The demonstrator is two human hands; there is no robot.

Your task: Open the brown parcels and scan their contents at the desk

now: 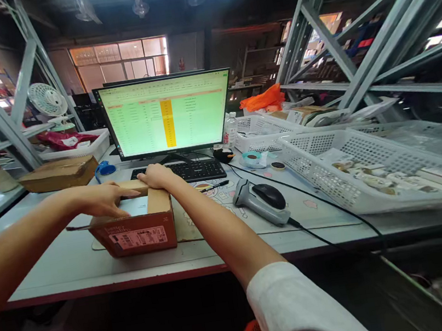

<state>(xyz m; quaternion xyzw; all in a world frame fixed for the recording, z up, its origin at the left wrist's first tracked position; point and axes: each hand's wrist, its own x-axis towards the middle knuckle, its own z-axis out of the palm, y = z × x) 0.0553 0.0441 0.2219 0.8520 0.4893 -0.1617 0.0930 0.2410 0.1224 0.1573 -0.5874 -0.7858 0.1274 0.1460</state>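
An orange-brown cardboard box (134,239) with a pale printed label sits near the front edge of the desk, its top open. Inside it a flat white item (136,206) shows in part. My left hand (104,199) reaches over the box's left side, thumb and fingers apart above the opening; whether they touch the white item I cannot tell. My right hand (156,176) is closed over the far right edge of the box. Behind it lies a black keyboard (197,170).
A monitor (168,118) showing a spreadsheet stands behind. To the right are a grey barcode scanner (258,207), a black mouse (269,196), a pen (215,186) and white plastic baskets (322,172). A flat brown carton (60,174) lies left; metal shelf frames flank the desk.
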